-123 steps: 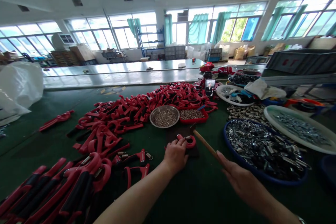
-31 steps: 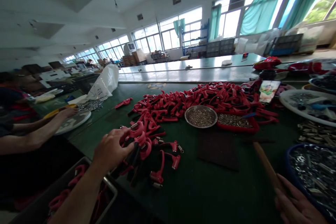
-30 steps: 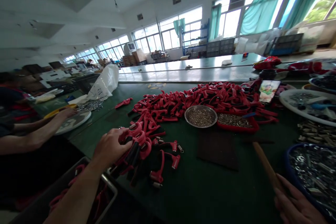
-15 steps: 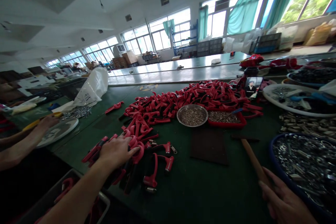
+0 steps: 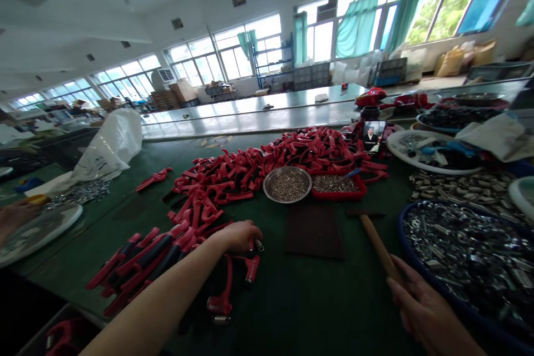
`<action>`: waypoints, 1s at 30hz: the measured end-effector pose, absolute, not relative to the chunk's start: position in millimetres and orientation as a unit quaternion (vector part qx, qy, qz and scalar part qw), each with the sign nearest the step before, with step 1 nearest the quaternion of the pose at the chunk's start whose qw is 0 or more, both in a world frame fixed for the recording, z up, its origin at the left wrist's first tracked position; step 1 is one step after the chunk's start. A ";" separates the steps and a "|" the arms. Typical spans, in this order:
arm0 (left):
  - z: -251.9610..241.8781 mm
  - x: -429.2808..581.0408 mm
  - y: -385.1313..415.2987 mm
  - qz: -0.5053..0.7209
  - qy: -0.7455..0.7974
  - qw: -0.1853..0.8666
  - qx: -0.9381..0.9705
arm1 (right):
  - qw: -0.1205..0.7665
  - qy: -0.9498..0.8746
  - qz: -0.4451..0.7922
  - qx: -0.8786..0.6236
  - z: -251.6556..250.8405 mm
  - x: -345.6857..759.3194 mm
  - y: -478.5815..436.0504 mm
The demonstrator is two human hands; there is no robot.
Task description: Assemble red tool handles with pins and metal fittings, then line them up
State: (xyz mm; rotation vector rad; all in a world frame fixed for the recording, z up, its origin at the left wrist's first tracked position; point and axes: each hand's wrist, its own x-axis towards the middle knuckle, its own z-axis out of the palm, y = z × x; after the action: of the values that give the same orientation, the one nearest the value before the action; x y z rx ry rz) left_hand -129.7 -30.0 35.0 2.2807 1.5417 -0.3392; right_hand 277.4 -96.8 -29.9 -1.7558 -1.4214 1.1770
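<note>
Landmark: steel bowl w/ small pins [image 5: 287, 184] on the green counter [image 5: 329, 303].

L hand [image 5: 237, 237] is seen closed over a red hand-grip pc [image 5: 251, 268], just below-left of the bowl, w/ a small steel spring [image 5: 259, 245] showing right at the fingers. Black-sleeved red grips [image 5: 144, 258] are laid out further left of the bowl, and a big heap of red grip pcs [image 5: 246, 169] is spread behind it.

R hand [image 5: 425, 311] is seen below-right of the bowl, fingers curled near the end of a wooden-handled hammer [image 5: 377, 245]; whether the handle is actually gripped can't be told.

A brown mat [image 5: 312, 231] is set just below the bowl, and a red tray of pins [image 5: 337, 186] just right of it. A blue-rimmed basin of steel pcs [image 5: 459, 256] is placed well right of the bowl. A co-worker's hand [image 5: 16, 218] is seen far left of the bowl, on a white round tray [image 5: 41, 231].
</note>
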 end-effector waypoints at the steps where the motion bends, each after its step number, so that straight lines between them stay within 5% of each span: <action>1: 35.2 -134.2 -28.1 -0.120 0.540 0.192 0.810 | 0.276 -0.560 0.409 -0.665 -30.1 281.7 -93.1; 6: 27.0 -149.5 -18.6 -0.045 0.562 0.201 0.801 | 0.206 -0.687 0.143 -0.682 -27.5 290.5 -70.4; 9: 29.1 -135.7 -8.8 0.055 0.586 0.222 0.777 | 0.263 -0.725 0.044 -0.635 -15.0 259.0 -64.2; 11: 36.0 -111.9 -6.6 0.121 0.590 0.249 0.759 | 0.356 -0.711 0.133 -0.592 -1.3 221.3 -63.6; 15: 44.5 -46.3 -28.2 0.192 0.560 0.242 0.768 | 0.385 -0.487 0.641 -0.452 20.3 143.5 -61.4; 17: 40.1 -21.3 -45.4 0.193 0.533 0.248 0.786 | 0.415 -0.354 0.722 -0.427 20.0 121.8 -57.4; 22: 30.2 -39.6 -34.0 0.188 0.542 0.304 0.760 | 0.455 -0.297 0.688 -0.481 -5.3 125.7 -45.3; 26: 43.4 -123.7 33.4 0.201 0.810 0.129 0.535 | 0.450 -0.389 0.626 -0.505 -19.2 145.5 -40.6; 30: 52.6 -195.3 83.3 0.139 0.873 0.092 0.458 | 0.416 -0.444 0.582 -0.538 -19.3 154.5 -38.2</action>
State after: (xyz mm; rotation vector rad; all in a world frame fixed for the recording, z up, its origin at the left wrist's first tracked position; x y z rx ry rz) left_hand -195.3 83.3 52.6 1.3613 2.5925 0.4131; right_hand 154.5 -38.2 -19.3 -1.3518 -1.1157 1.4622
